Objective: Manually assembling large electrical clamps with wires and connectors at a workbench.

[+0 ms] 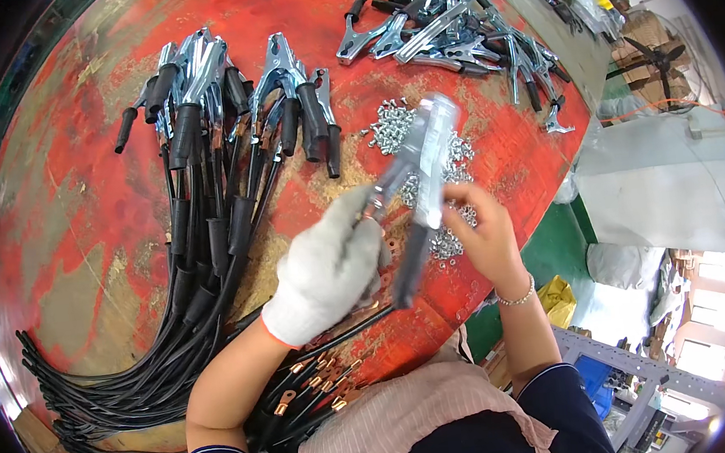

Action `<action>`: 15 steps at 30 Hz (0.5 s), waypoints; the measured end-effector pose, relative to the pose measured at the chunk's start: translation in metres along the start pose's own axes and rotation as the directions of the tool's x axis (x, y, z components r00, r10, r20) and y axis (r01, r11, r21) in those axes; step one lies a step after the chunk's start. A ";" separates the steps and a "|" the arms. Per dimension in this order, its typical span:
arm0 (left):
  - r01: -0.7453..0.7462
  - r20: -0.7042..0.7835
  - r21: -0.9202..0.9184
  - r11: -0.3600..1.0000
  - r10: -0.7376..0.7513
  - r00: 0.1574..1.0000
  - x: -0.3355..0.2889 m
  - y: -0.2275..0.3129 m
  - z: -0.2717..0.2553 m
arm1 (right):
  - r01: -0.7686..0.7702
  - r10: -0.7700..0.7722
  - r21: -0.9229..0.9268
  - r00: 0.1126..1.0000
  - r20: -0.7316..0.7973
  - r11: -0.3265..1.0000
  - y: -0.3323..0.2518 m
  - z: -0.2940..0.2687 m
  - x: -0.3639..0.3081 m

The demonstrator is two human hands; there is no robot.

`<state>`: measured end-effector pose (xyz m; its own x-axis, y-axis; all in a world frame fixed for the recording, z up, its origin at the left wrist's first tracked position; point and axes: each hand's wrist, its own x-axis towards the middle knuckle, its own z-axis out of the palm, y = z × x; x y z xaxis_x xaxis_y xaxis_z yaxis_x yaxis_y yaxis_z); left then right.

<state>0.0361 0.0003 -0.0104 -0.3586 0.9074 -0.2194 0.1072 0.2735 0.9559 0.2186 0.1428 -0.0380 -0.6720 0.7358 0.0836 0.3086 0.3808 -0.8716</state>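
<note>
My left hand (319, 272), in a white knit glove, is closed around a silver spring clamp (435, 148) with black handle grips. The clamp is smeared by motion, its jaws pointing away from me over the bolts. By the gloved fingertips a bit of copper shows, and a black cable (358, 336) runs out under the glove. My bare right hand (487, 234) is beside the clamp with its fingers bent inward. Its fingertips are close against the metal; whether they pinch some small part is hidden. Loose silver bolts and nuts (393, 126) lie on the table beneath.
On the red, worn table (63, 207), clamps fitted to black cables (210, 238) lie at left. More clamps (458, 40) are heaped at the far right. Cable ends with copper lugs (315, 383) lie near me. A black fan (656, 59) stands beyond the table's right edge.
</note>
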 end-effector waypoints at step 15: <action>0.242 0.206 -0.566 0.788 -0.149 0.967 0.008 -0.017 -0.005 | 0.273 -0.201 -0.526 0.961 0.191 0.805 0.009 0.002 -0.037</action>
<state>0.0271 0.0013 -0.0276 -0.1722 0.9025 -0.3946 -0.5272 0.2540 0.8109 0.2448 0.1184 -0.0503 -0.8362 0.5235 0.1637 0.4191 0.8024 -0.4250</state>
